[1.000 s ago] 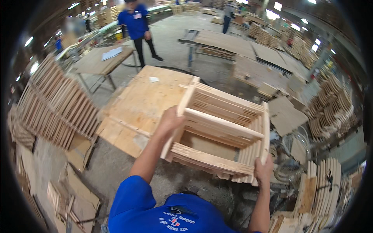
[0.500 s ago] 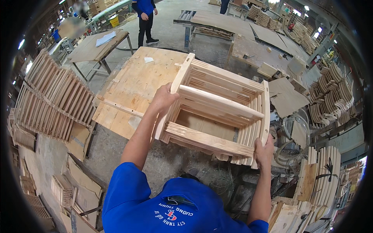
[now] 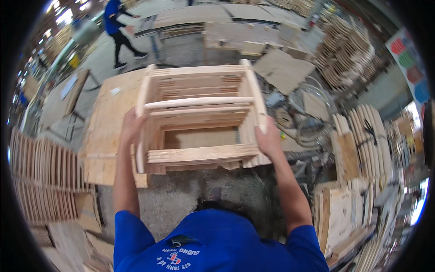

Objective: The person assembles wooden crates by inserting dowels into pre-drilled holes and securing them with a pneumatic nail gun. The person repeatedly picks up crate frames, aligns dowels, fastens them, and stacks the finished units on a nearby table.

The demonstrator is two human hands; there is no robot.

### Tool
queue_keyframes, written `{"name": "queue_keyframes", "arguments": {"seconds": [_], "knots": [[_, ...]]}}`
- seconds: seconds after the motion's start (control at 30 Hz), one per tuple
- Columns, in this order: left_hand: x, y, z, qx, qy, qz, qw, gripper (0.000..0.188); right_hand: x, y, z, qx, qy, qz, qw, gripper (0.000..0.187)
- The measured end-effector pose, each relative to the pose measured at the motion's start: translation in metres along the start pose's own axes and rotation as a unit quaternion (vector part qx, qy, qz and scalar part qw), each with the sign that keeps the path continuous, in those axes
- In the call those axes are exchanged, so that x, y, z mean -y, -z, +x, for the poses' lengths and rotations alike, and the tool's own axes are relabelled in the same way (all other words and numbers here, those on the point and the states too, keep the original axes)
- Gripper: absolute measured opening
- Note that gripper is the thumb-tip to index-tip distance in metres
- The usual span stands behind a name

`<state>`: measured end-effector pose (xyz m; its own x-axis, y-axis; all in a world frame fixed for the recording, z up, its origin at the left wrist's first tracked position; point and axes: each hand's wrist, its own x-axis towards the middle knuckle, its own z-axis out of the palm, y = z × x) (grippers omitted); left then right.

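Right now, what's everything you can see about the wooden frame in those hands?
The wooden frame is boxy, pale and looks unpainted, with its open side facing up. Layered rails join two side pieces, and a rounded bar crosses between them. The plywood board shows to its left. The left hand grips one side, the right hand the other. What's underneath isn't clear.

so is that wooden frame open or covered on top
Open: the wooden frame shows its inside through gaps between the top rails.
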<state>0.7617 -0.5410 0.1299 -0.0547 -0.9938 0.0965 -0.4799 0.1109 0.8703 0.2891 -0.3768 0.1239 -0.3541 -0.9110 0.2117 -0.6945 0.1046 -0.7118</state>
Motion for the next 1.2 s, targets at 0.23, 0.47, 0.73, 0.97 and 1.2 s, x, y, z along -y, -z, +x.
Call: {"name": "queue_keyframes", "arguments": {"seconds": [0.23,0.47,0.73,0.97,1.2], "knots": [[-0.018,0.005,0.001,0.040,0.025,0.008,0.999,0.034,0.008,0.014,-0.002,0.037,-0.043,0.025,0.998,0.065],[-0.064,-0.013,-0.021,-0.052,-0.093,0.259,0.960,0.062,-0.024,0.062,-0.110,-0.010,-0.127,0.250,0.960,0.045],[-0.138,-0.228,-0.124,-0.034,-0.449,0.302,0.840,0.035,-0.103,0.134,-0.436,-0.049,-0.207,0.094,0.973,0.037],[-0.248,-0.406,-0.362,0.408,-0.376,-0.013,0.832,0.043,-0.055,0.256,-0.774,-0.515,-0.506,-0.108,0.684,0.028],[-0.297,-0.447,-0.563,0.578,-0.457,-0.054,0.674,0.031,0.073,0.240,-1.033,-0.362,-0.874,-0.218,0.241,0.080]]}}
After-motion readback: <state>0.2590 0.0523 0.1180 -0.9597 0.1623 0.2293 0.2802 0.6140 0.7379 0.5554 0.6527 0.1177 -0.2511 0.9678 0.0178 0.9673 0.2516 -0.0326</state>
